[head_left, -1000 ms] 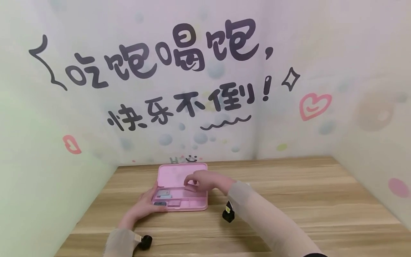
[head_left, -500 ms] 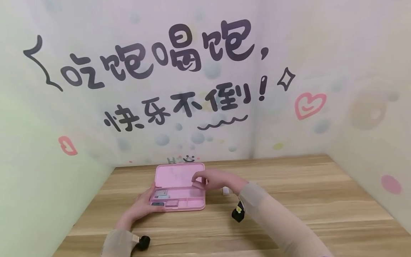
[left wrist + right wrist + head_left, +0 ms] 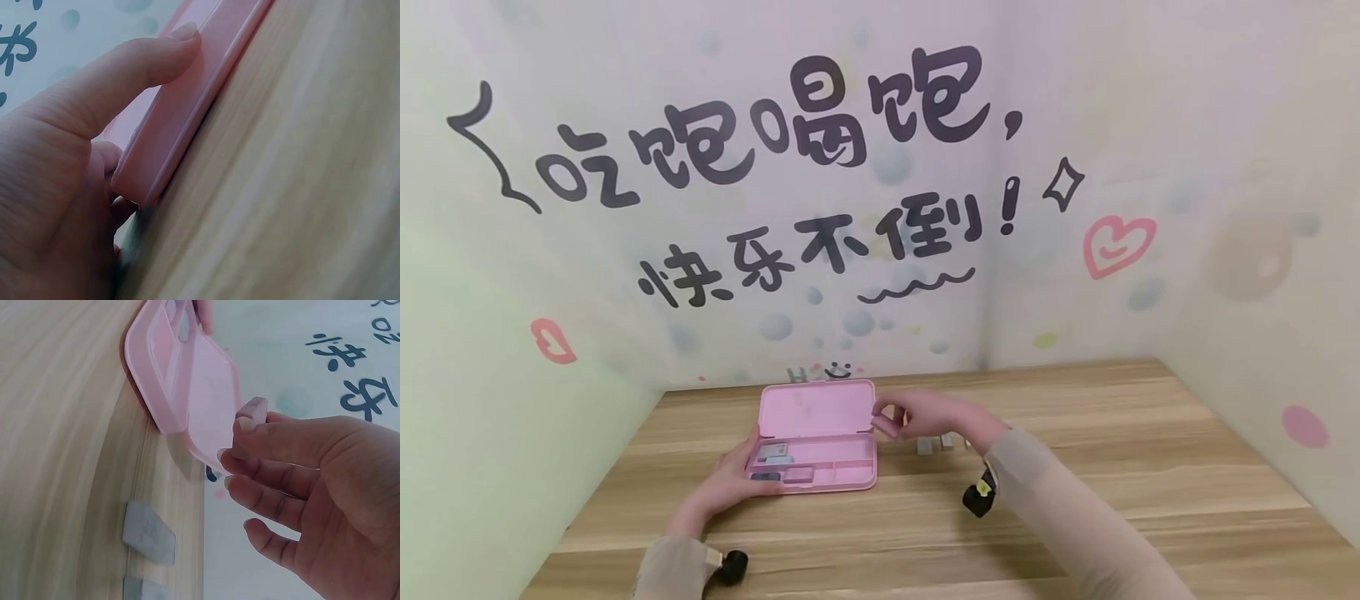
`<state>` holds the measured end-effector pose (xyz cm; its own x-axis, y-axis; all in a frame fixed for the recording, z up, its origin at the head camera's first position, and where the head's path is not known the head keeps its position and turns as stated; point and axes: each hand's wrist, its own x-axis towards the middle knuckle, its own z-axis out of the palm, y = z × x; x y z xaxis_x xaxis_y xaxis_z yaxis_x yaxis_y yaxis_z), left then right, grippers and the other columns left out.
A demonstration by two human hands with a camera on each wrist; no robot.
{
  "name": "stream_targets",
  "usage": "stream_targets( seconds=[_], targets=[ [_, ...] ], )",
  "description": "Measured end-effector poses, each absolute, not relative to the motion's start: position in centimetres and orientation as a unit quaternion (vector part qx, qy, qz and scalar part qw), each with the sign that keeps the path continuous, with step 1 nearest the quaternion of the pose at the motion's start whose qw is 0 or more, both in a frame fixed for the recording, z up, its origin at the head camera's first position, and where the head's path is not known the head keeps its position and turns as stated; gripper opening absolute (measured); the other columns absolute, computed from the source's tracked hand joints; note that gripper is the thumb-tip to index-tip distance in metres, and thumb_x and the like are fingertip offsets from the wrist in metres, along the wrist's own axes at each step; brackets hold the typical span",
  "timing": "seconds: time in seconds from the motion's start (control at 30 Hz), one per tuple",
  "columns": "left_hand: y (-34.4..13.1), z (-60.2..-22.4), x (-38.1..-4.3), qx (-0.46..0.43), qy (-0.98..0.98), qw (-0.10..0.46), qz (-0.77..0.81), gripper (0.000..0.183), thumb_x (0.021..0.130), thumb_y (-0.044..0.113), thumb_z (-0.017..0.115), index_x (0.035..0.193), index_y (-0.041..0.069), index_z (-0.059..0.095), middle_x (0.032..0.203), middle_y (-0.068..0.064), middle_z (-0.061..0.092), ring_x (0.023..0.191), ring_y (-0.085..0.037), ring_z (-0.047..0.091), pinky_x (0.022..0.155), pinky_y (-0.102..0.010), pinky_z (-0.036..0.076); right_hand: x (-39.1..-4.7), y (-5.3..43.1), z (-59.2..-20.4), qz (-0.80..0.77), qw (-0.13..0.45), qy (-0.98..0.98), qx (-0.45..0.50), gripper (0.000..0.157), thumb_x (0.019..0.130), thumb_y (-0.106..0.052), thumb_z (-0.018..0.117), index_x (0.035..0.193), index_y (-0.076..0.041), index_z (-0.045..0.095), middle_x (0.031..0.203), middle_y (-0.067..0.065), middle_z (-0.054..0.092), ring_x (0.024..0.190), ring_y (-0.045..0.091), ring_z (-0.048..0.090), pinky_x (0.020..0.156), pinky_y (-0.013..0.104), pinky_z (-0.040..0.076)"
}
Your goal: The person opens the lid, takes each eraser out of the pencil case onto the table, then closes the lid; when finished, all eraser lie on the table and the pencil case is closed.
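An open pink pencil case [image 3: 854, 450] lies on the table with its lid raised at the back. My left hand [image 3: 724, 485] grips the left end of it, thumb [image 3: 178, 53] along the front wall and fingers round the side. Inside, pale blue-grey blocks [image 3: 774, 452] sit in the long back compartment; a dark block [image 3: 766, 477] and a pink block [image 3: 798, 475] are in front. Just right of the lid, my right hand [image 3: 928, 413] pinches a small pink slanted eraser [image 3: 250, 412] between thumb and fingers, above the table.
Behind and below the right hand, several small grey blocks [image 3: 924, 447] stand on the wooden table [image 3: 1075, 417], one grey block [image 3: 149, 531] close in the right wrist view. A printed wall [image 3: 925, 333] rises behind the case. Black wrist cameras [image 3: 979, 498] hang under the sleeves.
My right hand has moved right with the pink eraser, from over the case to beyond its right edge. Grey blocks on the table have come into view. My left hand keeps its hold.
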<state>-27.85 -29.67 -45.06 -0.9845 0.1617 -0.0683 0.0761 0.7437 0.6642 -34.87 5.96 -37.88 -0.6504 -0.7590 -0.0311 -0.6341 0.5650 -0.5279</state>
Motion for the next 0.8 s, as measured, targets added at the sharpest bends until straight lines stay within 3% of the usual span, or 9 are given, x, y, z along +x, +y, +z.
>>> stream_targets(
  seconds=[0.33,0.8],
  targets=[
    [-29.6,-45.0,-27.8,0.066,0.933,0.063,0.349,0.118,0.073,0.047,0.081,0.155,0.004,0.007,0.155,-0.031,0.013,0.137,-0.054,0.012,0.106,-0.069,0.013,-34.7,9.5,-38.4,-0.281,0.115,0.882,-0.36,0.035,0.088,-0.004,0.067,0.118,-0.02,0.06,0.089,-0.005,0.062,0.079,0.014,0.056,0.07,0.032,0.049],
    [-29.6,-45.0,-28.1,0.079,0.931,0.06,0.351,0.119,0.074,0.044,0.081,0.155,0.002,0.004,0.155,-0.031,0.012,0.138,-0.054,0.01,0.108,-0.068,0.009,-34.1,14.0,-39.1,-0.313,0.092,0.887,-0.328,0.038,0.087,-0.002,0.067,0.122,-0.013,0.056,0.091,-0.001,0.061,0.079,0.016,0.056,0.069,0.033,0.049]
  ],
)
